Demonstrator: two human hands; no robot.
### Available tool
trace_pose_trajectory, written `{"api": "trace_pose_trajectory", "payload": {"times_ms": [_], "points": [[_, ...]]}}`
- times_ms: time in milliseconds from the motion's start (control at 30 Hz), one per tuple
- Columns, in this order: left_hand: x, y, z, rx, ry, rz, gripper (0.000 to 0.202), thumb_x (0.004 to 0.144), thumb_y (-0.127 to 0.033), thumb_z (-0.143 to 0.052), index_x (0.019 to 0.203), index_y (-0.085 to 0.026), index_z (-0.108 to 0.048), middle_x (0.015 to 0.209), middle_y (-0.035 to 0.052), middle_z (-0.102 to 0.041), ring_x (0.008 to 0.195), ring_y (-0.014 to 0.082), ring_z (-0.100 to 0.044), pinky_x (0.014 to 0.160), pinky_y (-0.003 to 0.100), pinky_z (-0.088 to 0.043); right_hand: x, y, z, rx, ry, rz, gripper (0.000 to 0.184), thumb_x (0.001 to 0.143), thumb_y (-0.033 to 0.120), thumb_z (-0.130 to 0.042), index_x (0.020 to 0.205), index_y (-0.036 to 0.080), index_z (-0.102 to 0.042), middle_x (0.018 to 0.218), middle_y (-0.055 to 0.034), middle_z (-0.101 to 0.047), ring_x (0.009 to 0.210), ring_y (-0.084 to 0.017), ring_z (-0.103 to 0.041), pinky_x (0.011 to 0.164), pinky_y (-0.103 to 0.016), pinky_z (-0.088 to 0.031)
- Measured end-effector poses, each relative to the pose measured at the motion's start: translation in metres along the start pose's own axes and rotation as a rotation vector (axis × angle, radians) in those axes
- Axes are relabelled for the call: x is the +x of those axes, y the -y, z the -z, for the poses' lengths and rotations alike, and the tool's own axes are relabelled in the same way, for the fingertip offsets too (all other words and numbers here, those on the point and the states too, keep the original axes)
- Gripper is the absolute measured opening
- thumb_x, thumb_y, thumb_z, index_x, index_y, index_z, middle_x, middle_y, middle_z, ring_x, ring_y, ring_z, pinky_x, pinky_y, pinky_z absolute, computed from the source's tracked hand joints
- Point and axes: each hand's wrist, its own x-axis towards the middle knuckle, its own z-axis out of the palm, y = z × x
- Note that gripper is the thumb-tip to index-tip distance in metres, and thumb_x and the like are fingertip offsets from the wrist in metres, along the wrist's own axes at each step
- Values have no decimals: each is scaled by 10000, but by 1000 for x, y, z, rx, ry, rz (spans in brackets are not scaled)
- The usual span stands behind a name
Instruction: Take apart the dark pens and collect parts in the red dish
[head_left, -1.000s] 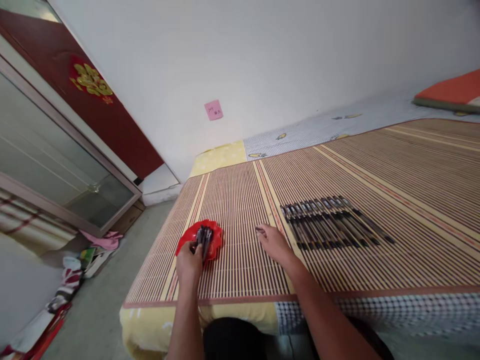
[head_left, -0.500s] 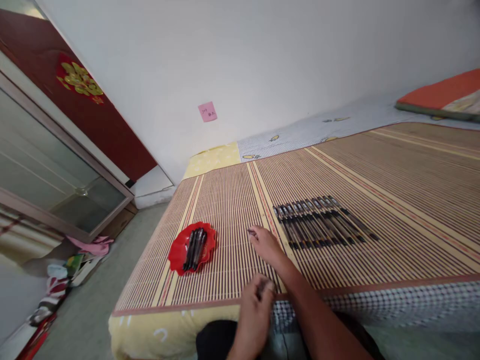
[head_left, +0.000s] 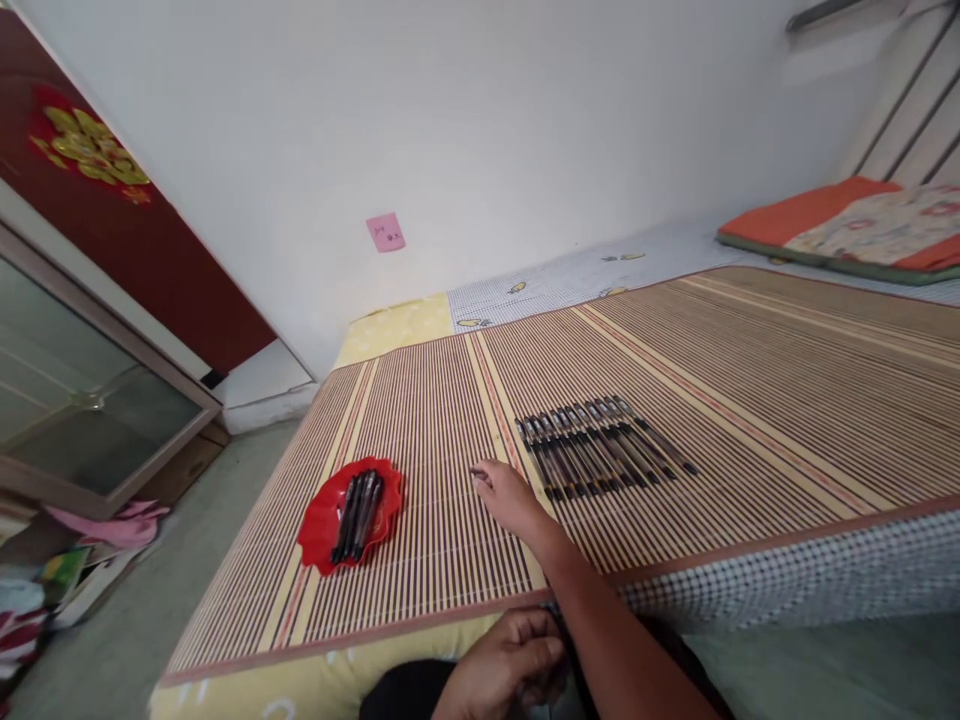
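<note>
My right hand (head_left: 506, 495) is over the striped mat, fingers curled together. A small dark bit shows at its fingertips, but what it belongs to is hidden. To its right, several dark pens (head_left: 600, 445) lie side by side in a slanting row. My left hand (head_left: 510, 660) is curled closed low at the bed's front edge, close to my right forearm, with no object visible in it. Left of both hands sits a red scalloped dish (head_left: 315, 530). Several more dark pens (head_left: 358, 515) lie bunched inside it.
The striped mat (head_left: 427, 430) covers a bed against a white wall (head_left: 525, 120). A pink note (head_left: 385, 232) is stuck there. Folded orange bedding (head_left: 810, 215) lies at the far right. A glass-panelled door (head_left: 90, 400) and items on the floor are at left.
The view has turned right, shifting the scene leftward. My left hand has dropped lower, nearer my lap. My right hand keeps about the same place between dish and pen row.
</note>
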Motion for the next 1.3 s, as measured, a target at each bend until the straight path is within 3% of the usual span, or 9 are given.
{"api": "trace_pose_trajectory", "payload": {"times_ms": [133, 333, 467, 767, 1067, 1300], "points": [[1, 3, -1, 28, 0, 37, 416, 744, -506, -789, 790, -153, -574, 553, -44, -481, 444, 67, -392, 421, 236, -179, 0, -1, 12, -80, -63, -35, 300, 975, 196, -526, 1208, 152, -709, 1209, -112, -737, 1093, -199, -691, 934, -250, -480], [1, 3, -1, 38, -9, 40, 449, 702, -522, -806, 735, -159, -543, 538, -36, -483, 445, 63, -404, 445, 242, -185, -4, -21, 54, -272, -236, -251, 351, 968, 109, -446, 1199, 98, -710, 1234, -196, -701, 1091, -255, -690, 913, -295, -468], [4, 2, -2, 71, 20, 29, 437, 728, -537, -778, 727, -169, -541, 524, -39, -485, 444, 70, -379, 447, 246, -182, -8, -32, 67, -369, -234, -326, 345, 952, 99, -471, 1171, 105, -738, 1195, -198, -709, 1030, -266, -705, 846, -306, -479], [3, 0, -2, 81, 14, 18, 441, 732, -550, -771, 732, -178, -533, 558, -36, -506, 472, 76, -389, 459, 244, -192, -7, -33, 66, -503, -170, -343, 258, 927, 113, -532, 1031, 130, -767, 1091, -181, -722, 982, -269, -709, 804, -317, -482], [1, -7, -8, 90, -11, 20, 443, 711, -549, -771, 728, -173, -538, 563, -36, -512, 443, 61, -364, 456, 254, -200, -8, -35, 62, -537, -138, -344, 258, 924, 130, -542, 1067, 150, -756, 1116, -182, -725, 976, -267, -719, 783, -312, -485], [1, -5, -6, 75, 2, 9, 462, 715, -566, -779, 727, -177, -532, 580, -32, -521, 439, 60, -363, 446, 253, -176, -7, -29, 55, -518, -102, -282, 269, 954, 140, -503, 989, 166, -769, 1087, -159, -739, 974, -241, -719, 780, -290, -463]]}}
